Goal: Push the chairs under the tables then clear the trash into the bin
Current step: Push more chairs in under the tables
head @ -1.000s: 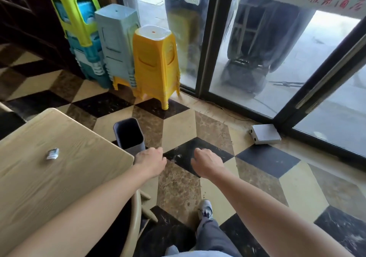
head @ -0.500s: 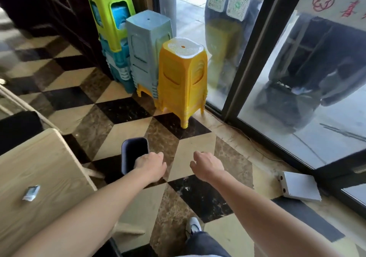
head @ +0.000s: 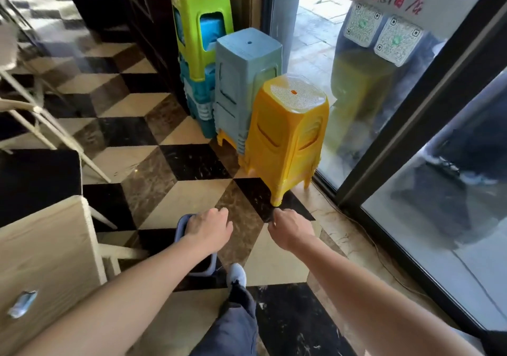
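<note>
Grey bin [head: 202,272] stands on the floor directly below your left hand [head: 210,230]. Wrapper [head: 22,303] on table [head: 55,245] is at 8 o'clock, nearer left. Left and right hand [head: 292,228] are curled fists, apparently empty.

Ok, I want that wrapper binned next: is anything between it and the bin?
Nothing visible stands between them. The wrapper lies on the table, and the bin stands on the floor just past the table's edge. Only the left hand and forearm pass over the bin's mouth in this view.
</note>
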Tool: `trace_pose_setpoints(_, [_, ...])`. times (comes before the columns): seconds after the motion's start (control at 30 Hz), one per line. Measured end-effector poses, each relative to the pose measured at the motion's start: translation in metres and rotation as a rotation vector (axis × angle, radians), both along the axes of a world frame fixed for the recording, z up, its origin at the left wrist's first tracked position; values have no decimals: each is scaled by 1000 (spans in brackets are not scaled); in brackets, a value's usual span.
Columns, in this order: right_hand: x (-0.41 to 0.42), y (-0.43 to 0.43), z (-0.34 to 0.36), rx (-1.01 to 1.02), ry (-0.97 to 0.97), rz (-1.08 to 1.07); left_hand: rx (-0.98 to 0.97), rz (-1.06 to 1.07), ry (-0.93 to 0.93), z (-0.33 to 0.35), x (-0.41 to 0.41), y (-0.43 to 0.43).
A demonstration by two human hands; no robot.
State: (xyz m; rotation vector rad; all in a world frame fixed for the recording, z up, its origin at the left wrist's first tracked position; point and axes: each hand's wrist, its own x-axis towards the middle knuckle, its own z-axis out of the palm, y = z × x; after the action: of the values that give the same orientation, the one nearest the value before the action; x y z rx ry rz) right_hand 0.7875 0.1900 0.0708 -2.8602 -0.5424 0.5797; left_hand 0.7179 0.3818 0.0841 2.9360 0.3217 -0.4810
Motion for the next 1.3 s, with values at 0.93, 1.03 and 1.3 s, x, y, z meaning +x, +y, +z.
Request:
trace_pose_setpoints(0.93, [365,395,29,32,-66,500,33,510,-106,-8,297,348])
trace_pose_setpoints(1.03, [404,446,18,17,-36,592,55,602,-79,-17,327,384])
trace_pose_setpoints(1.3, [538,592,14,-71,9,803,45,820,-47,-17,432,495])
